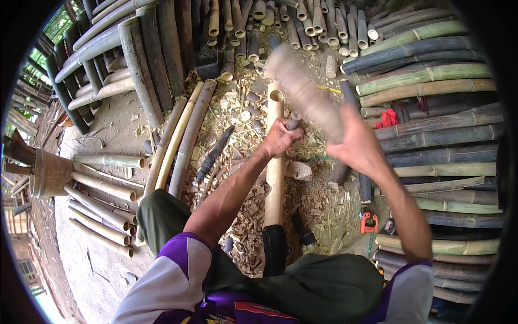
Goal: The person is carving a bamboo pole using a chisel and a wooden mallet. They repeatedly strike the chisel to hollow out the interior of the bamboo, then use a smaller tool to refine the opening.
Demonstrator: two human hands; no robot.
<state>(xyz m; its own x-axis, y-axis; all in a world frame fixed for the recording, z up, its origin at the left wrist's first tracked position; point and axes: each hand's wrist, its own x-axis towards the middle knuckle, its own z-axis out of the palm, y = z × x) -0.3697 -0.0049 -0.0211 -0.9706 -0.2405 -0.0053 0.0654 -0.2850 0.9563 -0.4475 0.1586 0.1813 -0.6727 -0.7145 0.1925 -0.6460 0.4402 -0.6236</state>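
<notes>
A pale bamboo pole lies lengthwise in front of me, with a round hole near its far end and a notch in its side lower down. My left hand is closed around a chisel over the pole; only the dark handle's butt shows, and the blade is hidden. Raised to the right, my right hand grips a thick wooden mallet, smeared by motion. The mallet's head hangs above and beyond the chisel, apart from it. Under the pole's middle sits a wooden block.
Wood chips cover the ground around the pole. Stacked green and dark bamboo poles line the right. Cut bamboo tubes lie at the back. Long poles and a dark-wrapped tool lie left; an orange-handled tool lies right.
</notes>
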